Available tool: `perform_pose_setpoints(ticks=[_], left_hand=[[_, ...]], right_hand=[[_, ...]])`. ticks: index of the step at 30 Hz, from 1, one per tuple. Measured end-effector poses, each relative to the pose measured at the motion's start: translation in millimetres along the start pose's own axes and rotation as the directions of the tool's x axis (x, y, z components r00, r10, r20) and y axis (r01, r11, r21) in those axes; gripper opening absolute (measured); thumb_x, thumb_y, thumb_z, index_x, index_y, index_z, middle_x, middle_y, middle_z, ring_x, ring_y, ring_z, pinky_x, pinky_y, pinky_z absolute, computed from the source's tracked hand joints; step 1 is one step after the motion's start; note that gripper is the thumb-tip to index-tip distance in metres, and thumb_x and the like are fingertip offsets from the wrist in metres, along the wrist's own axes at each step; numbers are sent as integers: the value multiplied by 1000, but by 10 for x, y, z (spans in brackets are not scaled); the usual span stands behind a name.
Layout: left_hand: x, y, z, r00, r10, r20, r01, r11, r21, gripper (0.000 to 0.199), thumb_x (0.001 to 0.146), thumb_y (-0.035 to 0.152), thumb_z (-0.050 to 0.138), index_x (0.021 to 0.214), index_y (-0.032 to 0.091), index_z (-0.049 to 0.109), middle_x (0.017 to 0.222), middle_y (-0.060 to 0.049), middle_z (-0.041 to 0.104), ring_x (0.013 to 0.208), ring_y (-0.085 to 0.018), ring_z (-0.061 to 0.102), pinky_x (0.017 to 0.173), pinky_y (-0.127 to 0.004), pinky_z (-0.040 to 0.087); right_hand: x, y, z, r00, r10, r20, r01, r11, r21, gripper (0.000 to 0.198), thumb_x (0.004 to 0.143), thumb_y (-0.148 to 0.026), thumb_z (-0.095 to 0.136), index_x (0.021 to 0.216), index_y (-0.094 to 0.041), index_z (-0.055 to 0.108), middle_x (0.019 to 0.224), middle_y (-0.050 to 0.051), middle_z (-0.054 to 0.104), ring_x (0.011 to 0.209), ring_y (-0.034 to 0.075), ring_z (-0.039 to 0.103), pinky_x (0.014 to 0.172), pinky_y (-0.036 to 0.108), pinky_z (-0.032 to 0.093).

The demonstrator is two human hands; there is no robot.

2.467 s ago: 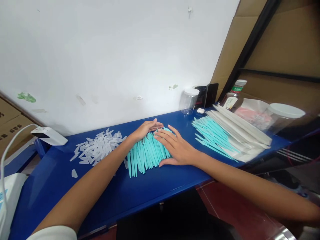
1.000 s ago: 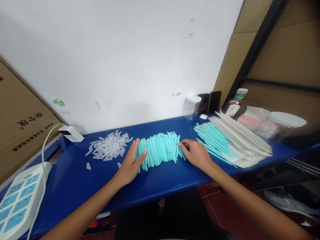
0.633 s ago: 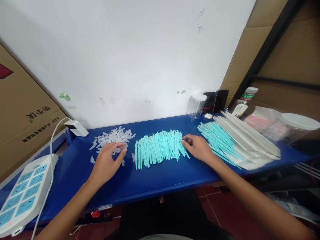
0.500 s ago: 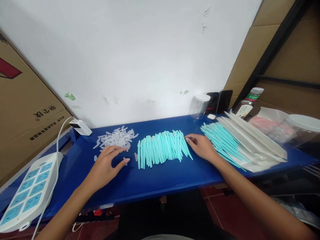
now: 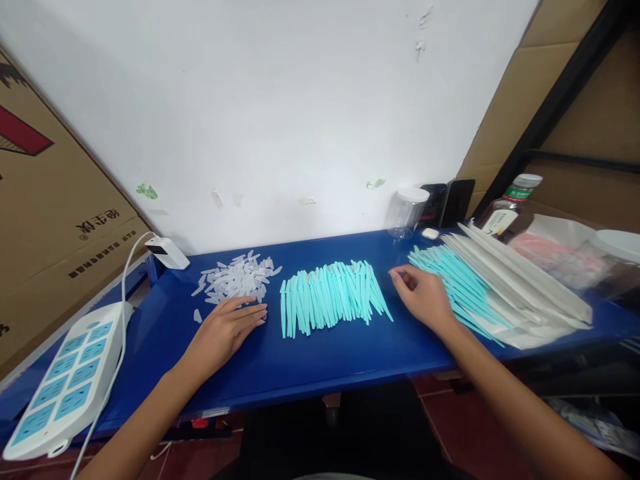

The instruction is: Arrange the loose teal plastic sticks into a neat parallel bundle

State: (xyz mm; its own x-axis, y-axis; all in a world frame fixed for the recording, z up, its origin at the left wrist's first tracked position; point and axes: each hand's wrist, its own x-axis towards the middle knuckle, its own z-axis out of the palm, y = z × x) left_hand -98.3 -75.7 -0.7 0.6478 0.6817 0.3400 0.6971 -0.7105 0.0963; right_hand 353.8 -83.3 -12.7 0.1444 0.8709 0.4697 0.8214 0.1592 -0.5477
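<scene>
A row of slim turquoise eyebrow razors [image 5: 330,297] lies side by side across the middle of the table. To its left is a heap of small translucent plastic blade covers [image 5: 237,275]. My left hand [image 5: 227,330] rests palm down at the heap's near right edge, fingers stretched out and thumb hidden beneath; anything under the fingers cannot be seen. Off the row's right end, apart from it, my right hand [image 5: 423,297] is curled with thumb and forefinger together, and nothing shows in it. More turquoise razors [image 5: 457,290] lie fanned out just beyond this hand.
Long white paper-like sleeves [image 5: 525,280] lie at the right, near a bottle [image 5: 507,207] and a pink-filled bag [image 5: 550,250]. A clear jar [image 5: 407,213] stands by the wall. On the left are a power strip [image 5: 70,380], its cable and a white device [image 5: 167,253].
My left hand has flattened and moved over the loose covers between heap and row, which no longer show there. My right hand has drawn away from the row's right end.
</scene>
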Motion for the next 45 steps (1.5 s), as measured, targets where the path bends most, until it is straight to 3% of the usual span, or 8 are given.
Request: perform_pose_setpoints(ticks=[7, 10, 13, 17, 27, 33, 39, 45], left_hand=[[4, -165, 17, 993, -62, -97, 70, 994, 83, 32, 103, 31, 51, 123, 29, 75, 131, -7, 73, 131, -31, 62, 115, -56, 47], [192, -83, 54, 993, -38, -114, 47, 996, 76, 35, 101, 28, 50, 129, 29, 71, 135, -8, 71, 134, -32, 59, 117, -56, 44], [421, -43, 134, 990, -41, -135, 52, 995, 80, 35, 101, 31, 51, 131, 26, 69, 140, -12, 66, 140, -36, 53, 118, -59, 40], [616, -192, 244, 987, -49, -151, 75, 983, 170, 34, 102, 31, 48, 127, 21, 69, 140, -18, 63, 139, -39, 51, 114, -61, 41], [533, -638, 231, 972, -105, -212, 174, 926, 336, 31, 102, 28, 43, 114, 21, 71, 124, -16, 70, 126, -37, 58, 105, -55, 45], [512, -690, 202, 969, -74, -237, 160, 916, 367, 30, 100, 27, 48, 114, 17, 73, 120, -17, 72, 124, -37, 59, 104, -53, 46], [478, -672, 178, 964, -73, -256, 167, 915, 367, 30, 102, 29, 48, 109, 14, 73, 113, -16, 73, 117, -36, 60, 98, -49, 48], [433, -680, 200, 967, -74, -243, 156, 928, 338, 31, 104, 29, 47, 110, 14, 73, 110, -15, 73, 116, -34, 61, 102, -48, 47]], right_hand=[[49, 158, -107, 952, 56, -300, -89, 992, -95, 29, 97, -41, 55, 92, -19, 74, 63, 2, 62, 59, 19, 59, 64, 31, 43], [47, 310, -226, 936, 20, -350, -129, 948, -290, 34, 100, -39, 50, 97, -17, 74, 80, 11, 70, 80, 27, 65, 78, 38, 46], [-13, 426, -318, 959, -34, -282, -128, 835, -535, 51, 100, -54, 50, 119, -11, 70, 111, 23, 69, 110, 40, 58, 90, 48, 42], [-110, 490, -300, 988, 43, -145, -128, 750, -649, 87, 92, -76, 52, 141, -5, 53, 128, 29, 61, 119, 46, 52, 90, 52, 42], [116, 654, -232, 995, 90, -43, -92, 672, -735, 59, 102, -59, 47, 118, -5, 64, 110, 25, 67, 107, 39, 59, 83, 44, 42], [256, 665, -220, 998, 61, 33, -14, 645, -764, 50, 105, -52, 46, 109, -6, 66, 104, 23, 67, 101, 36, 59, 81, 41, 43], [341, 620, -211, 997, 63, 53, 3, 617, -787, 46, 105, -43, 50, 111, 1, 63, 114, 31, 64, 110, 41, 56, 92, 46, 43], [482, 528, -225, 990, 134, 39, -55, 633, -772, 45, 107, -45, 45, 116, -2, 58, 94, 26, 69, 96, 37, 68, 73, 38, 48]])
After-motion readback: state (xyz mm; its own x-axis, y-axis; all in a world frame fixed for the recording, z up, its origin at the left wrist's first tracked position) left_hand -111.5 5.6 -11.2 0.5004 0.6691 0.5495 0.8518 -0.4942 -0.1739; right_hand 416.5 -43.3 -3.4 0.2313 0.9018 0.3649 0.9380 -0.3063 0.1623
